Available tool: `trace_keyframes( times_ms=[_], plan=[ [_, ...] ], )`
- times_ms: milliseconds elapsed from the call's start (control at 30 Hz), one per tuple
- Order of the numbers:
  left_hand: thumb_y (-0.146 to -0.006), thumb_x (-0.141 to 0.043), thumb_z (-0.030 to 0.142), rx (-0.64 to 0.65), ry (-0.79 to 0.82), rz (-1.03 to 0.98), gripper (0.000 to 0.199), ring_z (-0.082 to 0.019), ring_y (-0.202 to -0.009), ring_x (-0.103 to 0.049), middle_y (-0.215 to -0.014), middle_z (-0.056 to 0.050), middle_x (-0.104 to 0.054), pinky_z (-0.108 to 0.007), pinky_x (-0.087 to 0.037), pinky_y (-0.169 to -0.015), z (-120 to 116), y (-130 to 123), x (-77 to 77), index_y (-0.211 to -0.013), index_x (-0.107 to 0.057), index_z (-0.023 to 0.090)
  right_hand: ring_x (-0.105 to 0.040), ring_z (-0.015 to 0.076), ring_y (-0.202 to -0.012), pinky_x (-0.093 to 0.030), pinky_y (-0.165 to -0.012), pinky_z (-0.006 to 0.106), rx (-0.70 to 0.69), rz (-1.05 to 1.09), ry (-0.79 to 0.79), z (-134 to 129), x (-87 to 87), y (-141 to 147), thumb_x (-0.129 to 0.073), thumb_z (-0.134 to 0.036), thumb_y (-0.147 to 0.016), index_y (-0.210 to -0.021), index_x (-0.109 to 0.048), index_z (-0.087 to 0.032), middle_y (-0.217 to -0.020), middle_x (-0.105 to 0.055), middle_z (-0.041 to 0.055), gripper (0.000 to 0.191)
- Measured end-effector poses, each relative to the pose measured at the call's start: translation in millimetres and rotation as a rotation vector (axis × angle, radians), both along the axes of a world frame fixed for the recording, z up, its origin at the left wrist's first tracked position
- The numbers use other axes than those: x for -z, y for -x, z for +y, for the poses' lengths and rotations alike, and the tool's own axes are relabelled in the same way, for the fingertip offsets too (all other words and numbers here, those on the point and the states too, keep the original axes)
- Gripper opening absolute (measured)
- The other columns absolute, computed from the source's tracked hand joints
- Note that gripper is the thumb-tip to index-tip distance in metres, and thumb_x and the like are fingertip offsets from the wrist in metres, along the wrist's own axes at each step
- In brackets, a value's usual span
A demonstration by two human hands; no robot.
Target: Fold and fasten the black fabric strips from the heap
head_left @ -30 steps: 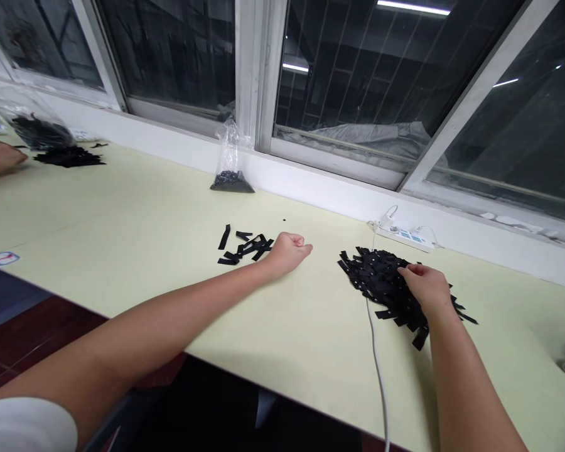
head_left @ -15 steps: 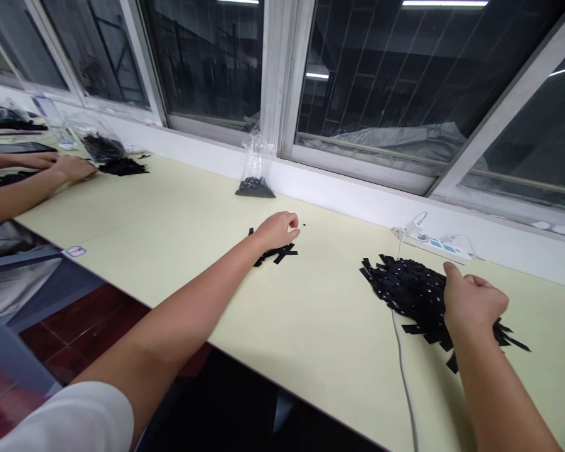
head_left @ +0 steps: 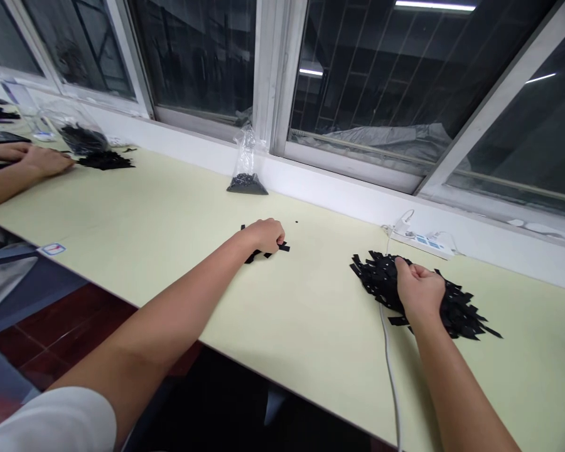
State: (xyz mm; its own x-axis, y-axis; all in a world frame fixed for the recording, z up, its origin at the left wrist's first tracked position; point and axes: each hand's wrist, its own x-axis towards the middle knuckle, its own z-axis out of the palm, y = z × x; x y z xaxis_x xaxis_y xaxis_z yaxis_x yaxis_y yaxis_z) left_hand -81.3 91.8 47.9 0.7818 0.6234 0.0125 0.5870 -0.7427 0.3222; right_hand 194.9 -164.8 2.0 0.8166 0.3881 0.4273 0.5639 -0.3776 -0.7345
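My left hand [head_left: 265,234] rests on a small scatter of black strips [head_left: 282,247] on the pale green table [head_left: 169,226], fingers curled down over them. Over to the right, my right hand [head_left: 419,290] lies on top of a big heap of black strips [head_left: 376,279], fingers bent into the pile. Whether either hand actually grips a strip is hidden by the fingers.
A clear bag of small black parts [head_left: 246,177] stands by the window sill. A white power strip [head_left: 424,241] lies behind the heap, its cable [head_left: 390,370] running off the front edge. At far left a co-worker's hands [head_left: 37,160] work beside another bag and black strips [head_left: 104,161].
My left hand dropped from above the small scatter onto it. My right hand shifted left, back onto the middle of the big heap. The camera view swung slightly.
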Motion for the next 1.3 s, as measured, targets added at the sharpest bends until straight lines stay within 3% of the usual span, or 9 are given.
trace_keyframes(
  times_ms=[133, 267, 367, 500, 600, 700, 900, 1100, 1300],
  plan=[
    [-0.063, -0.068, 0.018, 0.018, -0.093, -0.036, 0.018, -0.024, -0.077, -0.056, -0.096, -0.011, -0.065, -0.035, -0.041, -0.074, 1.1, -3.7, -0.1, -0.079, -0.074, 0.022, -0.023, 0.0117, -0.049, -0.029, -0.050, 0.030, 0.036, 0.044, -0.050, 2.8, -8.5, 11.3, -0.061, -0.050, -0.080, -0.056, -0.022, -0.027, -0.049, -0.023, -0.0070, 0.052],
    [-0.078, -0.059, 0.028, 0.079, -0.193, -0.222, 0.020, -0.024, -0.087, -0.058, -0.100, -0.009, -0.068, -0.032, -0.040, -0.077, 1.0, -10.9, 1.4, -0.092, -0.072, 0.021, -0.023, 0.0113, -0.050, -0.027, -0.050, 0.029, 0.015, 0.049, -0.042, 2.8, -14.1, 17.2, -0.062, -0.047, -0.081, -0.056, -0.022, -0.027, -0.049, -0.023, -0.0074, 0.051],
    [-0.089, -0.052, 0.030, 0.119, -0.114, -0.389, 0.025, -0.020, -0.080, -0.059, -0.096, -0.006, -0.071, -0.029, -0.039, -0.072, -15.8, -21.1, 4.5, -0.107, -0.067, 0.020, -0.026, 0.0112, -0.050, -0.028, -0.052, 0.029, -0.034, 0.028, -0.046, 4.0, -15.2, 23.0, -0.062, -0.049, -0.082, -0.055, -0.026, -0.026, -0.049, -0.027, -0.0072, 0.051],
    [-0.096, -0.048, 0.031, 0.307, 0.089, -0.455, 0.024, -0.015, -0.066, -0.057, -0.081, -0.002, -0.069, -0.026, -0.037, -0.064, -63.2, -39.0, 10.7, -0.110, -0.064, 0.021, -0.042, 0.0125, -0.056, -0.036, -0.053, 0.026, -0.374, 0.174, -0.120, 11.8, -14.2, 42.8, -0.064, -0.060, -0.082, -0.072, -0.052, -0.022, -0.060, -0.050, -0.0033, 0.041],
    [-0.095, -0.050, 0.027, 0.495, 0.080, -0.459, 0.019, -0.014, -0.067, -0.057, -0.081, -0.002, -0.069, -0.025, -0.036, -0.064, -94.0, -49.7, 16.6, -0.103, -0.066, 0.020, -0.059, 0.0173, -0.071, -0.047, -0.056, 0.027, -0.699, 0.389, -0.088, 18.7, -13.2, 60.5, -0.067, -0.065, -0.080, -0.094, -0.063, -0.020, -0.085, -0.068, 0.0047, 0.047],
    [-0.092, -0.050, 0.019, 0.605, -0.001, -0.463, 0.017, -0.014, -0.070, -0.059, -0.081, -0.001, -0.070, -0.025, -0.036, -0.066, -103.4, -54.7, 24.2, -0.093, -0.067, 0.019, -0.064, 0.0193, -0.078, -0.054, -0.061, 0.030, -0.886, 0.490, 0.022, 21.5, -12.5, 70.4, -0.068, -0.064, -0.080, -0.096, -0.069, -0.020, -0.094, -0.071, 0.0073, 0.047],
    [-0.095, -0.053, 0.027, 0.582, -0.243, -0.441, 0.020, -0.016, -0.070, -0.060, -0.076, -0.003, -0.068, -0.027, -0.036, -0.063, -92.3, -57.1, 38.5, -0.092, -0.071, 0.018, -0.067, 0.0174, -0.072, -0.058, -0.067, 0.032, -0.848, 0.563, 0.052, 20.1, -7.3, 66.8, -0.077, -0.058, -0.074, -0.092, -0.073, -0.020, -0.088, -0.073, 0.0059, 0.043],
    [-0.095, -0.054, 0.027, 0.603, -0.359, -0.434, 0.019, -0.017, -0.070, -0.060, -0.073, -0.004, -0.067, -0.028, -0.035, -0.061, -92.4, -57.7, 39.5, -0.090, -0.070, 0.019, -0.065, 0.0161, -0.064, -0.059, -0.067, 0.034, -0.776, 0.624, 0.016, 22.1, -6.4, 64.3, -0.085, -0.054, -0.062, -0.083, -0.071, -0.018, -0.073, -0.070, 0.0035, 0.044],
    [-0.095, -0.054, 0.030, 0.589, -0.417, -0.373, 0.022, -0.022, -0.096, -0.061, -0.102, -0.009, -0.070, -0.031, -0.041, -0.077, -88.5, -53.7, 31.5, -0.108, -0.067, 0.017, -0.066, 0.0171, -0.064, -0.059, -0.068, 0.035, -0.708, 0.544, -0.046, 22.6, -5.5, 58.8, -0.083, -0.053, -0.062, -0.084, -0.067, -0.018, -0.072, -0.069, 0.0034, 0.045]
  ],
)
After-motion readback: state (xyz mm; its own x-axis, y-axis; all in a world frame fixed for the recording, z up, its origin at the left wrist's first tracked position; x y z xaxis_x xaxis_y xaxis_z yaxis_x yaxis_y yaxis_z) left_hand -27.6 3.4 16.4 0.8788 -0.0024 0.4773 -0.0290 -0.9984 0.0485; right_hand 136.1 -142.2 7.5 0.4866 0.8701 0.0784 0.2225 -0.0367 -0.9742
